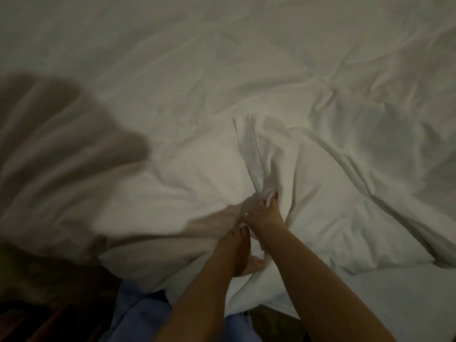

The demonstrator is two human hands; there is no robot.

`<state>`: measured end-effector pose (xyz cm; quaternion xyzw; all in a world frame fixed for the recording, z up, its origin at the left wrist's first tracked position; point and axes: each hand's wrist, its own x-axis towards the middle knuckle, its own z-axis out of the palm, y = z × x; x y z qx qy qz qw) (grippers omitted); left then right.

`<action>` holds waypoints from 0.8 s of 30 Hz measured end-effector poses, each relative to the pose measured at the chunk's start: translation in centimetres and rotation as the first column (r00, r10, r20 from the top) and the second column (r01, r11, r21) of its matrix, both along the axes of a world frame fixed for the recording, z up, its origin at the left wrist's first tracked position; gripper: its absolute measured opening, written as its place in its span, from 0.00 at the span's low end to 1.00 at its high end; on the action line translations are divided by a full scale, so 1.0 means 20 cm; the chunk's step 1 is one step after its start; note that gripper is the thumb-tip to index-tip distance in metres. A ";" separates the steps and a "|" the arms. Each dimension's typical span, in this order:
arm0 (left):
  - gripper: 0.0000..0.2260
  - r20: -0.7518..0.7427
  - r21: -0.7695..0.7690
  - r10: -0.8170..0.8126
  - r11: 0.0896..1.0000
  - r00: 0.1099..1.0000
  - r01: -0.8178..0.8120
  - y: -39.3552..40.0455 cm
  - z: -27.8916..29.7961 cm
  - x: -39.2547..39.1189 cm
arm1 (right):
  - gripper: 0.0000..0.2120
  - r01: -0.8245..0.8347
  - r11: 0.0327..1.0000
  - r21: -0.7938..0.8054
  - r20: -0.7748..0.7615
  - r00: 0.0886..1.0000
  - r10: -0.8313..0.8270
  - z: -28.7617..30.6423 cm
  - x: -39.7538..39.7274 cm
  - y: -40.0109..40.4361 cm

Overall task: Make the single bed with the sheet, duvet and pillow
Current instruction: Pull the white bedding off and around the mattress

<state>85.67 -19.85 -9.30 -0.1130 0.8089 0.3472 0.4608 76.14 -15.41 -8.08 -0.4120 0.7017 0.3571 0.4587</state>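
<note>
The fingers [267,199] of the right hand [264,218] are curled into a bunched ridge of white fabric, pinching a fold of the duvet [308,193] that rises from the hand toward the middle of the bed. Just below and to the left of it, touching it or nearly so, the left hand [240,250] grips the same gathered cloth lower down, its fingers bent around the fabric and its thumb showing pale at the bottom. The two bare forearms run up from the lower edge of the picture and come close together at the wrists.

Around the hands the duvet lies puffed and heavily creased, its thick near edge hanging over the side of the bed [394,292] toward the person. Farther out, the white bedding spreads across nearly the whole view, wrinkled at right and smoother toward the top; whether that far surface is duvet or sheet cannot be told. A broad dark shadow falls across the cloth at left, and another thinner one reaches toward the hands.

Below the bed edge, between the arms and to their left, a light blue garment [138,314] on the person shows. The bottom left corner is dark and blurred, with something brownish that cannot be made out.
</note>
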 end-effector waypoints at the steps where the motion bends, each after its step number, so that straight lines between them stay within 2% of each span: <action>1: 0.39 -0.040 -0.063 -0.065 0.996 0.997 0.062 0.03 0.02 0.01 | 0.25 -0.029 0.999 -0.015 -0.011 1.000 0.029 0.01 0.00 0.04; 2: 0.36 -0.085 -0.136 -0.116 0.985 0.990 0.103 0.07 0.01 0.02 | 0.22 -0.055 0.998 -0.036 -0.026 0.998 0.054 0.04 0.00 0.08; 5: 0.21 -0.151 -0.233 -0.062 0.972 0.987 0.026 0.18 0.05 0.01 | 0.17 -0.150 0.983 -0.102 -0.078 0.987 0.142 0.10 0.01 0.19; 9: 0.18 -0.290 -0.395 -0.117 0.919 0.950 -0.008 0.27 0.20 -0.01 | 0.16 -0.215 0.938 -0.272 -0.120 0.975 0.188 0.24 -0.01 0.35; 11: 0.15 -0.243 -0.332 -0.073 0.943 0.967 -0.013 0.32 0.26 -0.03 | 0.17 -0.308 0.912 -0.271 -0.130 0.951 0.282 0.30 -0.04 0.41; 12: 0.14 -0.193 -0.307 -0.060 0.952 0.979 -0.002 0.34 0.29 -0.04 | 0.18 -0.339 0.916 -0.213 -0.171 0.936 0.306 0.33 -0.05 0.43; 15: 0.14 -0.195 -0.314 -0.059 0.949 0.979 -0.005 0.38 0.40 -0.03 | 0.20 -0.282 0.923 -0.262 -0.388 0.907 0.167 0.41 -0.06 0.48; 19: 0.15 -0.207 -0.362 -0.102 0.932 0.973 0.021 0.46 0.57 0.03 | 0.18 -0.197 0.958 -0.210 -0.139 0.976 0.170 0.53 -0.02 0.57; 24: 0.17 -0.278 -0.408 -0.209 0.909 0.938 0.082 0.66 0.74 0.20 | 0.18 -0.054 0.977 -0.207 -0.170 0.985 0.019 0.73 0.17 0.79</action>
